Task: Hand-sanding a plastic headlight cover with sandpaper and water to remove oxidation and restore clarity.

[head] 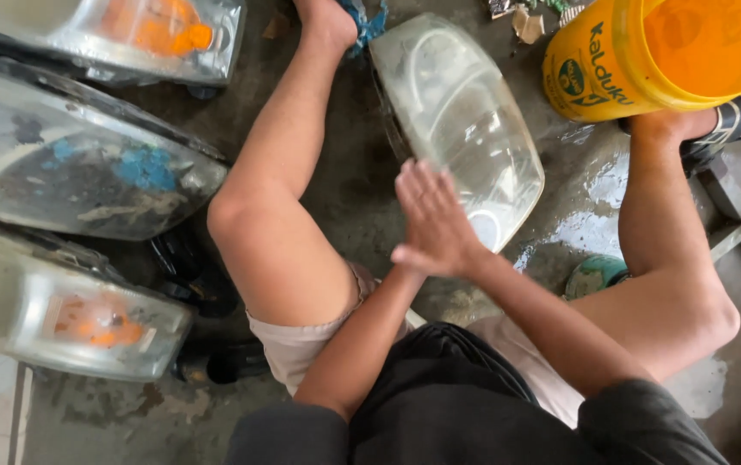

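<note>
Hands: the two hands are pressed palm to palm, fingers straight, holding nothing, just above the lens.
Lens: a cloudy clear-plastic car headlamp lies on the wet concrete floor between the person's knees, its far end near the left foot.
Handling: looks stiff, light, slick when wet and easy to scratch; best taken by its side edges.
Nearby: yellow plastic bucket at the right foot; three more headlamps by the floor's left edge.
</note>
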